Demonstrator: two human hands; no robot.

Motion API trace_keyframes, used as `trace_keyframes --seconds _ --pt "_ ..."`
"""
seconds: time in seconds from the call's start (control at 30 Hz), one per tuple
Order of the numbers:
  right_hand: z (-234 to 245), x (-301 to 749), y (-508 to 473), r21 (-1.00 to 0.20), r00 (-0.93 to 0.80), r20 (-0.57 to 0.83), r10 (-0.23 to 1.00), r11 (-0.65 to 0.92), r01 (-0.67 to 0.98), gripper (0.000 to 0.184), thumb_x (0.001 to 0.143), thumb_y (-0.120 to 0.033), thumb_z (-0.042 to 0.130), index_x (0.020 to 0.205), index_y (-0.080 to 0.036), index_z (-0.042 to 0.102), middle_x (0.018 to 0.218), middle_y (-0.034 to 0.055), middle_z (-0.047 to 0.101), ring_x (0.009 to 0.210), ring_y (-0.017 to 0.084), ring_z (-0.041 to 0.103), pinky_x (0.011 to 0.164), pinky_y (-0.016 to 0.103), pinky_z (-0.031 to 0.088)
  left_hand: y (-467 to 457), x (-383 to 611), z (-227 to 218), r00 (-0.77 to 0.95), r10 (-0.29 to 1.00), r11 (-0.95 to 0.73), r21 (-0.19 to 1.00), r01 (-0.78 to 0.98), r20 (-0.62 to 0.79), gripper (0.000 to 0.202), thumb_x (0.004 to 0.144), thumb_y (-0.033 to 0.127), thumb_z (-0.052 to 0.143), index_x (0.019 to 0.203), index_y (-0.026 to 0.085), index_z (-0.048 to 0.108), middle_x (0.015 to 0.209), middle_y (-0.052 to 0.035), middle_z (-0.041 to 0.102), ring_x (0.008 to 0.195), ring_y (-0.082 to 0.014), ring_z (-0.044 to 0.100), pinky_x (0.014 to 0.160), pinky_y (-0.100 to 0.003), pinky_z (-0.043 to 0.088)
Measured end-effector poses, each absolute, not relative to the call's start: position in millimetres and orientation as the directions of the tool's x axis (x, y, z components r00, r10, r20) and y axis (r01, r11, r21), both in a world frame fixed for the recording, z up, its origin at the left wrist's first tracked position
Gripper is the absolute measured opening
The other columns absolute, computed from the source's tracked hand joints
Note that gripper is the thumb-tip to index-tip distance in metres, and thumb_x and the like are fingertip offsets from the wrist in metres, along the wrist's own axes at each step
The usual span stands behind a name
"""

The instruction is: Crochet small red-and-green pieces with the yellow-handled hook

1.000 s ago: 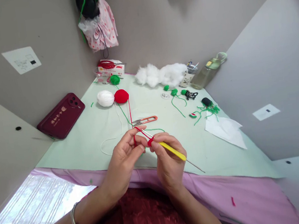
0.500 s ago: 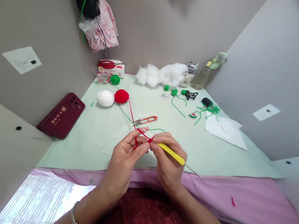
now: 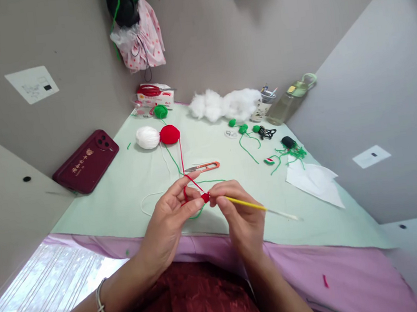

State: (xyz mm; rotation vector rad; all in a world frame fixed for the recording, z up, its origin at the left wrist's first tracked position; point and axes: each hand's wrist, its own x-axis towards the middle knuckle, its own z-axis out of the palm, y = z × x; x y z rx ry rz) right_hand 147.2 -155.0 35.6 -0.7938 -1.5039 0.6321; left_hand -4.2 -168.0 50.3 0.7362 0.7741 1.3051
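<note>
My left hand (image 3: pixel 173 213) pinches a small red crochet piece (image 3: pixel 205 197) between thumb and fingers, with red yarn (image 3: pixel 195 183) running over its raised index finger. That strand leads back to a red yarn ball (image 3: pixel 170 134) beside a white yarn ball (image 3: pixel 148 137). In my right hand (image 3: pixel 240 213) is a yellow-handled crochet hook (image 3: pixel 245 202), its tip at the red piece and its thin rear end pointing right. A green strand (image 3: pixel 197 215) hangs under the piece. Just beyond my hands lie orange thread snips (image 3: pixel 208 166).
A dark red phone (image 3: pixel 86 162) leans at the left wall. White stuffing (image 3: pixel 225 104), a cup of pens (image 3: pixel 262 107) and a bottle (image 3: pixel 288 103) stand along the back. Small green crochet pieces (image 3: pixel 243 129) and white paper (image 3: pixel 314 181) lie at right.
The hook has turned in my right hand, its handle now flatter and its rear end farther right and higher. Both hands stay close together; the green strand now shows below the red piece.
</note>
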Motion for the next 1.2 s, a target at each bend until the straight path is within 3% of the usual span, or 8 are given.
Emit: trace_keyframes --seconds 0.1,0.17,0.27,0.4,0.6,0.83,1.1,1.2 --pt "33 146 -158 -0.494 -0.088 0.803 0.589 0.741 0.455 0.029 0.096 -0.009 0.067 0.116 -0.028 0.078 0.110 0.0086 0.080 0.100 0.022 0.075 0.087 0.038 0.064 -168 -3 49 0.070 0.997 0.074 0.856 -0.512 -0.044 0.047 0.086 0.023 0.084 0.132 0.025 0.073 0.085 0.0028 0.065 0.082 -0.0121 0.056 0.085 -0.026 0.045" --pt "30 145 -159 -0.395 -0.062 0.869 0.491 0.764 0.510 0.038 0.094 -0.008 0.070 0.123 -0.032 0.077 0.117 0.0087 0.080 0.101 0.022 0.077 0.084 0.039 0.065 -168 -3 50 0.117 0.990 0.124 0.844 -0.522 -0.073 0.049 0.085 0.024 0.085 0.132 0.024 0.073 0.085 0.0019 0.067 0.083 -0.0129 0.057 0.086 -0.027 0.045" --pt "31 144 -160 -0.567 0.042 0.807 0.589 0.752 0.338 0.031 0.097 -0.011 0.068 0.117 -0.033 0.079 0.111 0.0065 0.082 0.098 0.023 0.078 0.083 0.040 0.066 -168 -4 53 0.186 0.971 0.228 0.803 -0.551 -0.148 0.047 0.082 0.025 0.087 0.128 0.021 0.077 0.083 0.0014 0.066 0.081 -0.0126 0.055 0.087 -0.028 0.044" --pt "38 151 -157 -0.841 0.034 0.539 0.842 0.540 -0.041 0.016 0.101 -0.023 0.066 0.101 -0.028 0.081 0.098 0.0039 0.083 0.085 0.019 0.077 0.077 0.036 0.064 -167 -7 56 0.222 0.960 0.268 0.793 -0.547 -0.170 0.043 0.083 0.025 0.085 0.126 0.022 0.079 0.090 -0.0009 0.069 0.083 -0.0129 0.056 0.088 -0.028 0.043" --pt "42 158 -154 -0.884 -0.066 0.409 0.910 0.377 -0.277 0.021 0.108 -0.029 0.056 0.101 -0.025 0.075 0.098 0.0026 0.079 0.076 0.014 0.073 0.076 0.031 0.061 -163 -10 59 0.208 0.966 0.240 0.836 -0.493 -0.155 0.038 0.084 0.025 0.083 0.122 0.024 0.080 0.081 0.0023 0.063 0.077 -0.0115 0.051 0.079 -0.026 0.040" --pt "52 164 -165 -0.779 -0.129 0.610 0.782 0.622 0.080 0.023 0.107 -0.015 0.051 0.108 -0.025 0.072 0.100 0.0036 0.078 0.089 0.016 0.074 0.083 0.033 0.061 -163 -12 57 0.159 0.986 0.122 0.891 -0.438 -0.057 0.040 0.087 0.026 0.083 0.127 0.026 0.077 0.078 0.0036 0.062 0.076 -0.0117 0.052 0.079 -0.026 0.043" --pt "37 159 -168 -0.188 -0.319 0.846 0.427 0.799 0.571 0.037 0.097 -0.006 0.062 0.129 -0.024 0.071 0.115 0.0115 0.076 0.106 0.023 0.075 0.085 0.035 0.064 -169 -4 54 0.142 0.983 0.172 0.834 -0.524 -0.113 0.042 0.083 0.027 0.087 0.123 0.026 0.079 0.083 0.0025 0.066 0.079 -0.0116 0.057 0.080 -0.024 0.047" --pt "36 156 -168 -0.293 -0.235 0.852 0.467 0.798 0.526 0.038 0.098 -0.008 0.061 0.128 -0.028 0.072 0.113 0.0088 0.076 0.102 0.022 0.075 0.081 0.036 0.064 -168 -4 56 0.225 0.949 0.313 0.746 -0.588 -0.221 0.039 0.079 0.027 0.089 0.117 0.022 0.082 0.083 0.0000 0.067 0.078 -0.0120 0.056 0.080 -0.025 0.047"
